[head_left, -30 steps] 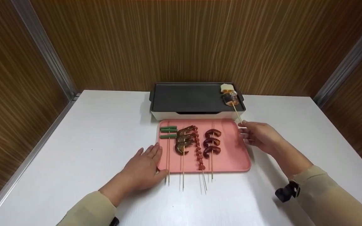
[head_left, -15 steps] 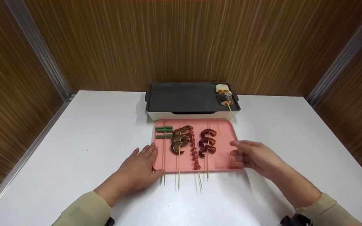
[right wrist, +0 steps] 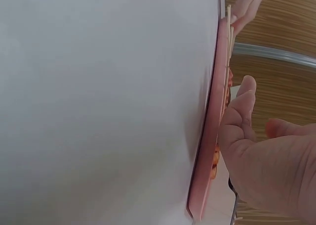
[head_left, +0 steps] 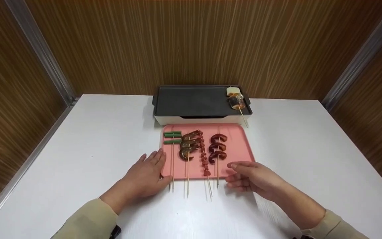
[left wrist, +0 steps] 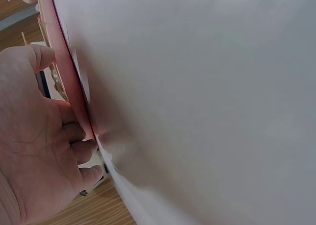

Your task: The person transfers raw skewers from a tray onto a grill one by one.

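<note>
1. Left hand: grip wide, touching the pink tray's left edge.
2. Right hand: grip loosely parted, at the tray's near right corner.
3. Tentacle skewer: on the tray (right of centre).

Grill at centre of frame, set directly behind tray. One skewer on grill's right end, tip reaching past its front edge. On tray, left to right: greens, shrimp, chunks, tentacles; sticks overhang lower rim. Left hand at tray's lower left, right hand at lower right. Table under all; wall across top.
</note>
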Available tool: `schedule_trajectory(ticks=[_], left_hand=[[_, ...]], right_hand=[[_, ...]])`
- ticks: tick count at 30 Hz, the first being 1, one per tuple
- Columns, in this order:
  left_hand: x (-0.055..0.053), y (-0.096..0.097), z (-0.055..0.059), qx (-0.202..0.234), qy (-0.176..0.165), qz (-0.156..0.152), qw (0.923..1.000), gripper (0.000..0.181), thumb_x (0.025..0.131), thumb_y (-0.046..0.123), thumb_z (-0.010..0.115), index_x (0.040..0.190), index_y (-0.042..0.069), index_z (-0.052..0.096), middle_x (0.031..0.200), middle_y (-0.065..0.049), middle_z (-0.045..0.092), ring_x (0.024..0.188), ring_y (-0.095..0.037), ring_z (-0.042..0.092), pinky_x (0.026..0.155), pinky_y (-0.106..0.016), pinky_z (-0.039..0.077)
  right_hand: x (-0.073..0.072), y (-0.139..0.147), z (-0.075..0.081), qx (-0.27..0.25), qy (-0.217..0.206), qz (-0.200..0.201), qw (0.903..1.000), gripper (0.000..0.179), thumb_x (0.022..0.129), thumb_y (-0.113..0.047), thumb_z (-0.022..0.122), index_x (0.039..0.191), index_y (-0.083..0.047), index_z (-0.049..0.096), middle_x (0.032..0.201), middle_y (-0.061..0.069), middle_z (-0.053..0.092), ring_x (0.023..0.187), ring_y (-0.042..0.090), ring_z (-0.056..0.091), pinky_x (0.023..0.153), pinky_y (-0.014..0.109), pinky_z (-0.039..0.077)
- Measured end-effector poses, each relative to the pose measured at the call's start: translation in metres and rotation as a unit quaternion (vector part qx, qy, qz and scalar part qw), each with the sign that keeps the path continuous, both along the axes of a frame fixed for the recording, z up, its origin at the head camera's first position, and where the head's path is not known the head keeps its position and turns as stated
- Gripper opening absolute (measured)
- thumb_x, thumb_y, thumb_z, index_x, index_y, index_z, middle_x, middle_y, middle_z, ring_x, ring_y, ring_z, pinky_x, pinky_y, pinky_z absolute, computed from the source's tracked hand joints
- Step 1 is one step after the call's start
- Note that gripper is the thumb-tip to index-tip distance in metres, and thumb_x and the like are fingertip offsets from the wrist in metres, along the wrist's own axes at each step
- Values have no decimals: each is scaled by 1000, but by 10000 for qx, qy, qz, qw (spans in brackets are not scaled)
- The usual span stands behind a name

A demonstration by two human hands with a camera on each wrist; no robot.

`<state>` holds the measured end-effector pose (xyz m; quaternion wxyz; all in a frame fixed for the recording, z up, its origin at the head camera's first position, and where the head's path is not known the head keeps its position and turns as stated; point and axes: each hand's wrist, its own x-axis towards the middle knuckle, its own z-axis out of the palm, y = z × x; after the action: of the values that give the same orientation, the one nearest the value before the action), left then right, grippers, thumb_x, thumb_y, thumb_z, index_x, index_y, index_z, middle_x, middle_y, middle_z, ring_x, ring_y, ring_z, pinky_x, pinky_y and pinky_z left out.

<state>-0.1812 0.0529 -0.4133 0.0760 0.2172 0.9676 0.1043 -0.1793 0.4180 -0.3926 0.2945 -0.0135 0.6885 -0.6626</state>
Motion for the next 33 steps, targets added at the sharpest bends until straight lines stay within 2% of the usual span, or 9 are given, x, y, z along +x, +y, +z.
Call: schedule_trajectory(ticks=[11, 19, 33], left_hand=[[1, 0, 2, -23, -32, 7, 10000, 84, 108, 53, 45, 162, -9, 32, 171, -24, 25, 159, -40, 25, 128, -58, 20], [0, 1, 2, -14, 17, -24, 10000, 83, 108, 53, 47, 161, -10, 33, 170, -25, 27, 158, -40, 27, 127, -59, 22], [0, 0, 1, -2, 6, -16, 10000, 83, 108, 53, 47, 161, -10, 32, 171, -25, 26, 158, -41, 26, 127, -59, 21]], right_hand=[[3, -11, -7, -57, -209, 28, 9998, 49, 111, -24, 57, 146, 9, 47, 110, 21, 77, 96, 28, 79, 81, 36, 64], [0, -13, -8, -43, -255, 118, 9996, 56, 112, -24, 55, 152, 12, 41, 116, 24, 76, 100, 29, 79, 82, 36, 64], [-2, -20, -11, -145, -373, 193, 9990, 54, 113, -23, 53, 151, 13, 41, 118, 24, 75, 101, 29, 78, 87, 39, 64]])
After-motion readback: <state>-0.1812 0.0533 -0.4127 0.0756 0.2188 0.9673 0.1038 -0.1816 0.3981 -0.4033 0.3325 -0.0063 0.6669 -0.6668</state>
